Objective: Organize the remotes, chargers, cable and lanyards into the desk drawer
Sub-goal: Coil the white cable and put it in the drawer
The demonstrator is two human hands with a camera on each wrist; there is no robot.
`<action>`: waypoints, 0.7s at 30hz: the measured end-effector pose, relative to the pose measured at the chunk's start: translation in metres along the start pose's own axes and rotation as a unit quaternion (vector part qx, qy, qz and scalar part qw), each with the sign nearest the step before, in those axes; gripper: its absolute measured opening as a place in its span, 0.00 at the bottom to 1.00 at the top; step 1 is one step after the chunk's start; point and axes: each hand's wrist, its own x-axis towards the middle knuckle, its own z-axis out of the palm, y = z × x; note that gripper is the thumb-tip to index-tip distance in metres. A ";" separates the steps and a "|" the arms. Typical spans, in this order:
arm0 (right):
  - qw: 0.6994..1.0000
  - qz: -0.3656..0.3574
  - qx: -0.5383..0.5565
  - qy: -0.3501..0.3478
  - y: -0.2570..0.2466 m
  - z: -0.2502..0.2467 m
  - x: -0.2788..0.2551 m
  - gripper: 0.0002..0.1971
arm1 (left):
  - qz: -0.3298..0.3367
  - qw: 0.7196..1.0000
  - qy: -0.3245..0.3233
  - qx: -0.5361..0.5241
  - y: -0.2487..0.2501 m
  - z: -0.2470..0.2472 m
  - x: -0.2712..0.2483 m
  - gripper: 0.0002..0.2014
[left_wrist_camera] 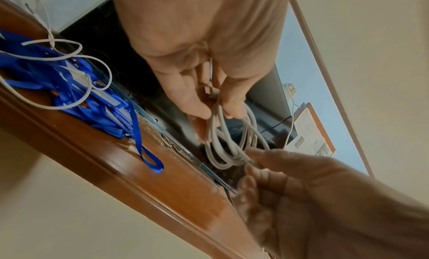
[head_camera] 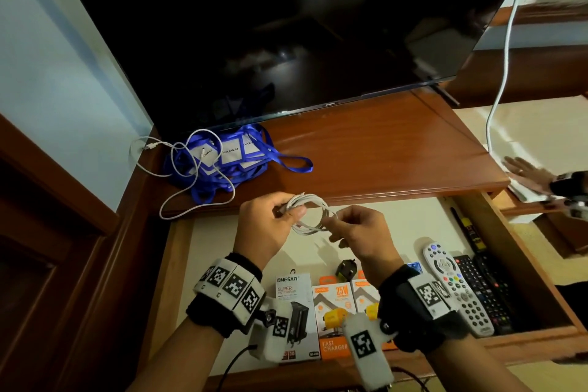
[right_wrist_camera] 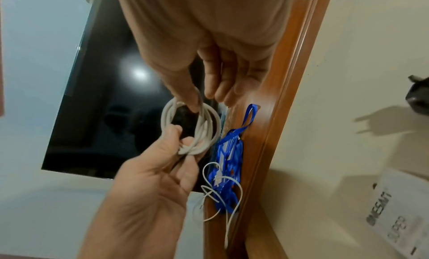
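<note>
Above the open drawer (head_camera: pixel 521 267) both hands hold a coiled white cable (head_camera: pixel 313 215) (left_wrist_camera: pixel 232 142) (right_wrist_camera: pixel 205 127). My left hand (head_camera: pixel 286 212) (left_wrist_camera: pixel 218 107) (right_wrist_camera: pixel 180 145) grips one side of the coil. My right hand (head_camera: pixel 334 227) (right_wrist_camera: pixel 195 101) (left_wrist_camera: pixel 257 164) pinches the other side between thumb and forefinger. Blue lanyards (head_camera: pixel 232 159) (left_wrist_camera: pixel 92 99) (right_wrist_camera: pixel 228 153) lie heaped on the desk top, with a second loose white cable (head_camera: pixel 187 178) tangled over them. Inside the drawer lie charger boxes (head_camera: pixel 294 299), a black plug (head_camera: pixel 346 266), a white remote (head_camera: pixel 455 286) and black remotes (head_camera: pixel 486 293).
A dark TV (head_camera: pixel 286 25) stands at the back of the desk top (head_camera: pixel 381 149). Another person's hand (head_camera: pixel 525 173) rests on papers at the right. A white cord (head_camera: pixel 506 57) hangs down there. A black-and-yellow item (head_camera: pixel 467 226) lies at the drawer's back right.
</note>
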 end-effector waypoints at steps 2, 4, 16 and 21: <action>1.000 0.001 0.015 -0.008 -0.001 -0.002 -0.003 0.09 | 0.013 1.000 0.017 0.021 -0.003 -0.001 -0.001 0.06; 0.999 0.007 0.043 -0.026 -0.005 -0.007 -0.006 0.09 | 0.023 0.998 0.036 0.035 -0.008 -0.004 -0.001 0.05; 0.989 0.032 0.080 -0.123 -0.009 -0.011 -0.015 0.10 | -0.035 0.999 -0.010 -0.027 -0.008 -0.012 -0.004 0.03; 0.994 0.002 0.074 -0.079 0.004 -0.002 -0.010 0.08 | -0.094 0.987 -0.016 -0.127 0.009 -0.010 -0.007 0.04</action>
